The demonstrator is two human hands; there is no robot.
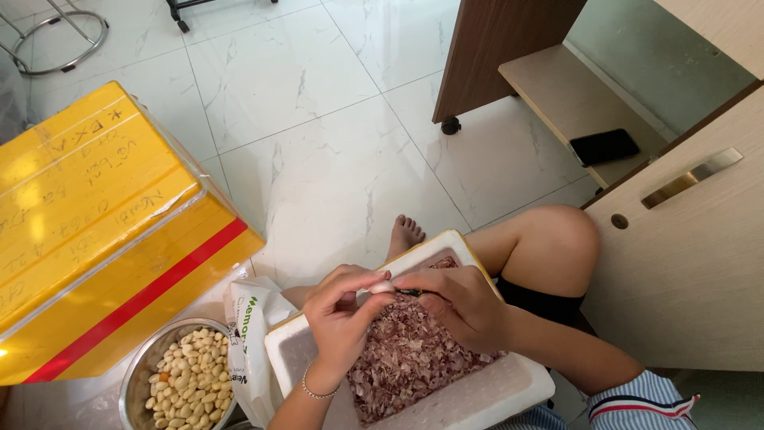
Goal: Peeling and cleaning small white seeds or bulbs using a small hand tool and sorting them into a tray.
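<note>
Left hand (341,312) is pinching a small pale garlic clove (383,287) between thumb and fingertips; right hand (455,306) is closing on a small dark blade (410,293) touching the clove. Both are hovering over a white foam box (485,394) of purplish skins (406,354), beside a round steel bowl (135,382) of peeled cloves (189,378).

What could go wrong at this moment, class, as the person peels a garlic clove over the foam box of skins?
1. The right hand seems to hold a small dark blade close to the left hand at the garlic clove; a slip might nick a finger.
2. The white foam box rests on the lap, heaped with papery skins; a knee shift could tip it.
3. Skins could drift into the metal bowl of peeled cloves.
</note>
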